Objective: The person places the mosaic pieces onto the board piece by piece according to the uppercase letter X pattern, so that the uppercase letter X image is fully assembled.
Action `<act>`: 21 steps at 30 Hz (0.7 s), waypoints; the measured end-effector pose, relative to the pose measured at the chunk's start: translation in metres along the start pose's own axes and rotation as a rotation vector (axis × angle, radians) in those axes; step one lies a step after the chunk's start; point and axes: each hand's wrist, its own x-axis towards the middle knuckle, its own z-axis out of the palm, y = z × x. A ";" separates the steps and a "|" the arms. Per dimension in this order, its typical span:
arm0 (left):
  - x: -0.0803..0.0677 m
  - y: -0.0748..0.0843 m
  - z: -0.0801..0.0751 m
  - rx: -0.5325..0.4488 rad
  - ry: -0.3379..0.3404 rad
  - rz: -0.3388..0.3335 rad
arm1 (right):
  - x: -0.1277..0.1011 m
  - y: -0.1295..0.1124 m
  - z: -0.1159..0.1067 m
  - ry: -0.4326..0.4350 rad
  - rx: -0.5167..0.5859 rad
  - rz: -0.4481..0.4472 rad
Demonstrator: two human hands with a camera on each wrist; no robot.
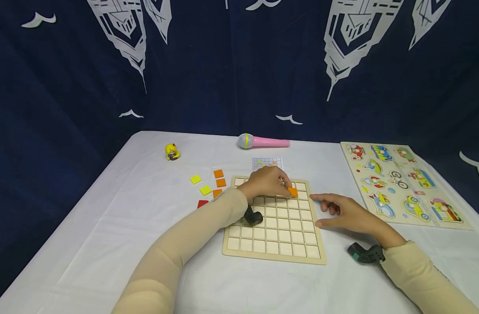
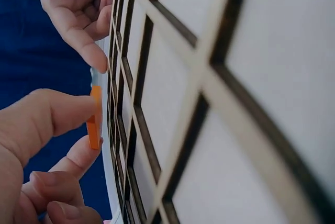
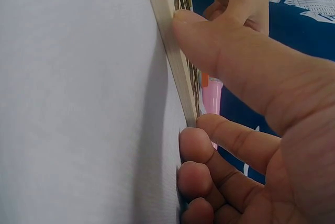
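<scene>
Between thumb and index finger my left hand pinches a square orange tile, over the upper right part of a wooden grid board. The left wrist view shows the orange tile edge-on, held upright near the grid surface. My right hand lies at the board's right side, with thumb and index finger spread along its edge. In the right wrist view the thumb touches the board's rim, and the other fingers rest by the cloth.
Left of the board lie several loose tiles: orange, yellow and red. Behind it are a small printed grid card and a pink toy microphone. A yellow-haired figurine stands back left; a picture puzzle board lies right.
</scene>
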 end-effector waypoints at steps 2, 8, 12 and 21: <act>0.001 -0.001 0.001 0.007 -0.003 -0.003 | 0.000 0.000 0.000 -0.001 -0.002 0.000; 0.001 -0.002 0.001 0.039 -0.008 -0.016 | 0.000 -0.001 0.000 -0.004 0.002 0.002; 0.000 -0.002 0.001 0.040 -0.011 -0.021 | 0.000 -0.001 0.000 -0.001 -0.003 0.002; -0.001 0.000 0.001 0.061 -0.008 -0.030 | 0.000 0.000 0.000 -0.005 0.003 0.008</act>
